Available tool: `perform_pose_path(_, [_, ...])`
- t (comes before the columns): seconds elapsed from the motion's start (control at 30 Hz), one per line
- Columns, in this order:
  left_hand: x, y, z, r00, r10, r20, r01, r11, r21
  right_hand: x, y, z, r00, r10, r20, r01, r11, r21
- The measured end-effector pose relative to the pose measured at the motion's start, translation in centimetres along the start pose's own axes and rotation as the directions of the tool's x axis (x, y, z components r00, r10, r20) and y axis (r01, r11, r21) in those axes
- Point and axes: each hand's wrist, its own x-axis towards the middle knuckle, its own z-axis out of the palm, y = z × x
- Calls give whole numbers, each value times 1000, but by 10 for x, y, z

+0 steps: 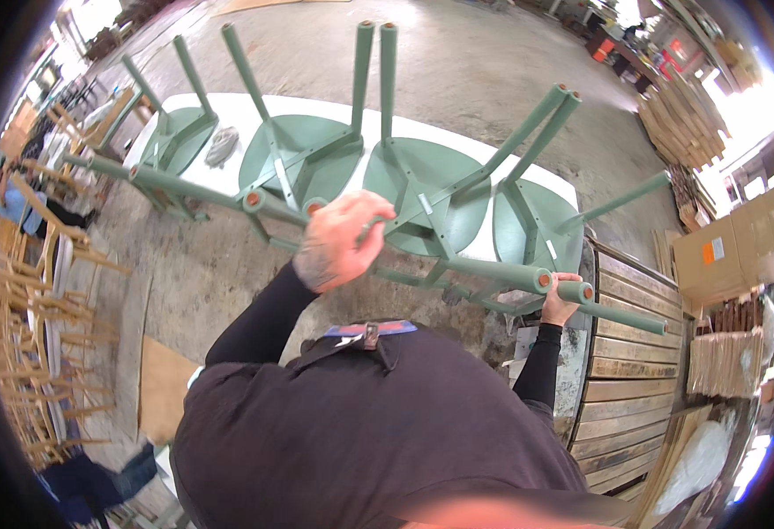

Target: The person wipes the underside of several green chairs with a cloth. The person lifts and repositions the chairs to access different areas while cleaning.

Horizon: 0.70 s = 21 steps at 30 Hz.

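Several green chairs stand upside down in a row, their seats on a long white table and their legs pointing up. Brown-orange pads cap the leg ends. My left hand is closed round a near leg of the third chair from the left, hiding most of that leg. At the right end, my right hand has its fingers wrapped round a near leg of the last chair. A second chair is just left of my left hand. A grey crumpled cloth lies between the two leftmost chairs.
Stacked wooden chairs line the left side, where another person is partly visible. Close on the right is a slatted wooden platform. Beyond it are a cardboard box and piled wooden boards. Concrete floor extends beyond the table.
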Motion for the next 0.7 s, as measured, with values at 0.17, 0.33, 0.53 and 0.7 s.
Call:
perform_pose_path(0.17, [13, -30, -38, 996, -27, -91, 55, 945, 322, 4, 3, 13, 996, 27, -80, -27, 1000, 3])
perform_pose_path(0.33, [2, -77, -17, 957, -274, 96, 229, 915, 332, 2, 6, 14, 994, 64, -88, -60, 997, 46])
perform_pose_path(0.53, [7, -78, -17, 855, -484, 186, 481, 874, 62, 0, 9, 11, 991, 67, -119, -61, 997, 52])
perform_pose_path(0.7, [0, -79, -14, 881, -456, 122, 447, 889, 97, -1, 5, 15, 995, 76, -71, -76, 997, 14])
